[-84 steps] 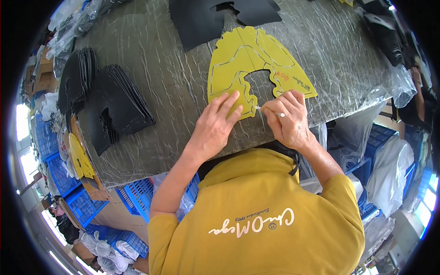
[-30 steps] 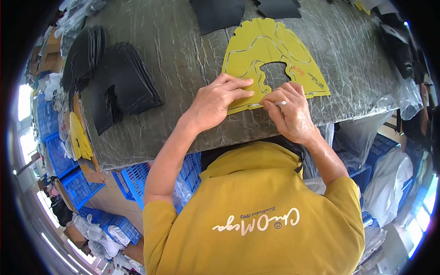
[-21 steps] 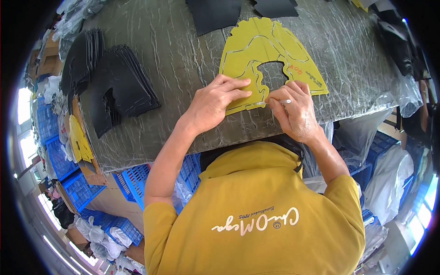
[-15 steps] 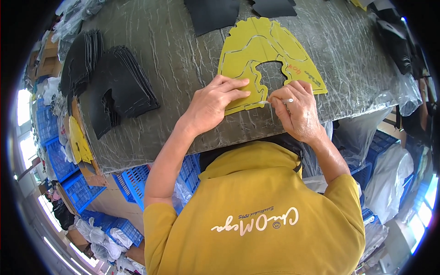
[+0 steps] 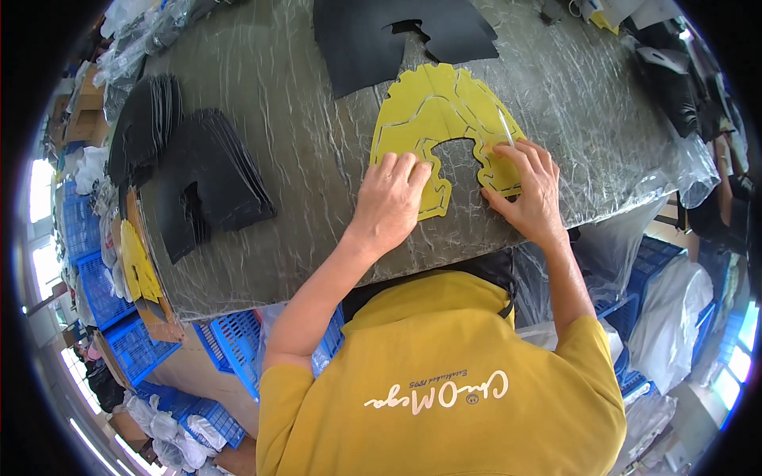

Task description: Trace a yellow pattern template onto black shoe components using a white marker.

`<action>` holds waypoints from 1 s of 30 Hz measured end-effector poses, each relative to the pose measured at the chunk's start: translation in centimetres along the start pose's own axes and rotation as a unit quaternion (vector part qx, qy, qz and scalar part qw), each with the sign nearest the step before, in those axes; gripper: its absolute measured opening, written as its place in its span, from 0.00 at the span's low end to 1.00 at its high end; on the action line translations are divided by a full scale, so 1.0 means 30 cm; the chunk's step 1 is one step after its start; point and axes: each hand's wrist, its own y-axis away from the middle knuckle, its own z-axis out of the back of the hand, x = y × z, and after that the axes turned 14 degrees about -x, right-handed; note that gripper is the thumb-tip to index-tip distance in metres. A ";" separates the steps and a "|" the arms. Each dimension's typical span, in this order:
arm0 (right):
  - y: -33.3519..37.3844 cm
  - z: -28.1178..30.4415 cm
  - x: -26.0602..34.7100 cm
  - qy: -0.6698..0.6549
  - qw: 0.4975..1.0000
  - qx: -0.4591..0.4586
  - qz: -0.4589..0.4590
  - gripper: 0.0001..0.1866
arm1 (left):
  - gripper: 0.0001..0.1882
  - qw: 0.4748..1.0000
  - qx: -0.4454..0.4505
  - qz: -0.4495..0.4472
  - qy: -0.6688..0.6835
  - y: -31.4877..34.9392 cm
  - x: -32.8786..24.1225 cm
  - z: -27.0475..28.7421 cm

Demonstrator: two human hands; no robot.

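Note:
A yellow arch-shaped template [image 5: 432, 115] with a scalloped top and silvery lines is in front of me, its two legs toward me. My left hand [image 5: 391, 194] has its fingers curled over the edge of the left leg. My right hand [image 5: 530, 186] holds the right leg, thumb at the inner edge and fingers bent over the top. A slim white pen [image 5: 506, 125] sticks up from between the right fingers, pointing away from me. The palms hide parts of both legs' outer edges.
A large black cut sheet [image 5: 357, 47] lies beyond the template. Fanned stacks of black pieces [image 5: 218, 170] lie at the left on the plastic-covered table [image 5: 317, 246]. Another yellow template [image 5: 136, 262] hangs by the table's left edge. Blue crates [image 5: 143, 341] stand below.
The pen has left the lower edge of the left leg and now points away from me. My right hand has moved onto the right leg. The template looks narrower, and the view has shifted.

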 end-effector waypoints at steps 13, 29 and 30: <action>0.000 -0.003 -0.021 -0.040 0.999 -0.016 0.016 0.34 | 0.31 0.999 -0.021 -0.001 0.049 -0.067 -0.045 -0.129; -0.234 -0.027 0.163 -0.291 0.956 0.008 -0.030 0.07 | 0.29 0.999 -0.041 -0.011 0.033 -0.043 -0.033 -0.140; -0.254 -0.034 0.208 -0.274 0.961 0.031 0.016 0.08 | 0.28 0.997 0.002 0.023 0.080 -0.045 -0.026 -0.142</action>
